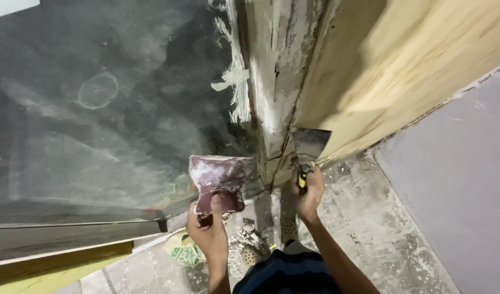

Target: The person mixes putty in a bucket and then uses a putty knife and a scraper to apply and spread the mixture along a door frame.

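My left hand [207, 227] grips the handle of a wide reddish scraper [221, 178] smeared with white filler, its blade held flat near the base of a rough grey corner strip [276, 81]. My right hand [310, 195] holds a smaller putty knife [310, 144] by its dark and yellow handle. Its metal blade rests against the seam between the grey strip and a pale wooden panel [402, 65]. The two tools are a short way apart, on either side of the strip.
A dark dusty glass pane [97, 109] fills the left. A grey wall [457, 179] rises on the right. The floor [364, 218] is concrete, speckled with plaster; rubble and a green-printed wrapper [183, 251] lie by my feet. My striped shirt [288, 275] shows below.
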